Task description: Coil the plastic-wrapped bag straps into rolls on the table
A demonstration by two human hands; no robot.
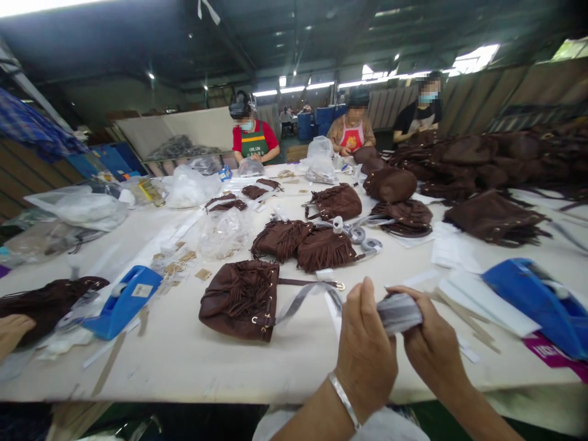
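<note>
Both my hands are raised over the near edge of a long white table [184, 361]. My left hand [365, 346], with a silver bangle on its wrist, and my right hand [432, 343] are closed together on a bunched grey-white strip of wrapping [399, 311]. A grey ribbon-like strip [303, 297] trails from near my hands to the left toward a brown fringed suede bag [241, 298] lying flat in front of me. That bag has a strap with a gold clasp [337, 285].
More brown fringed bags [301, 242] lie across the table, with a big pile [487, 159] at the right. Blue tape dispensers stand left [124, 303] and right [537, 300]. Clear plastic bags [223, 233], paper tags and white strips are scattered. Three people work at the far side; another person's hand [11, 331] shows at the left edge.
</note>
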